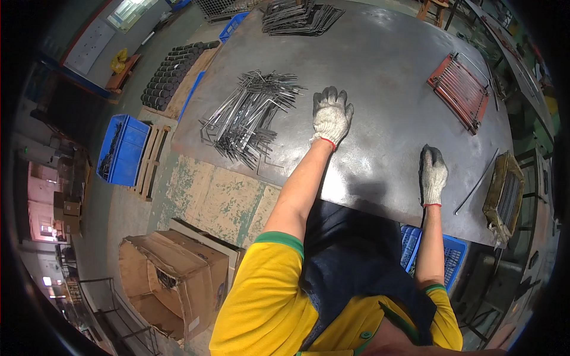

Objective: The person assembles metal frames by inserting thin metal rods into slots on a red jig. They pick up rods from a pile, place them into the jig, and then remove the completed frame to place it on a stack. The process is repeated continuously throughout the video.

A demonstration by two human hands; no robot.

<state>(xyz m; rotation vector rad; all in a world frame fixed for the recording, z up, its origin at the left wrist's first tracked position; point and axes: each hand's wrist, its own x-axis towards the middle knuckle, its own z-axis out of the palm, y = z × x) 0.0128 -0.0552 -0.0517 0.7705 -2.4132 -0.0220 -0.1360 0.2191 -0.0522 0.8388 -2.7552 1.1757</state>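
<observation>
My left hand (331,115), in a white knit glove with grey fingertips, is over the grey metal table (368,77), its fingers stretched forward and nothing in them. Just left of it is a loose heap of thin bent metal rods (249,115), some crossing each other. My right hand (434,172), gloved the same way, is over the table's right part. Its fingers point forward close together, and I see nothing held there. To its right a single thin rod (477,181) lies near the table edge.
Bent wire pieces (300,18) are stacked at the far edge. A red frame with parallel bars (460,92) lies at right, above a rod-filled yellowish container (503,193). Blue crates (454,258) stand under the near edge; a cardboard box (172,279) and blue bin (123,148) stand left.
</observation>
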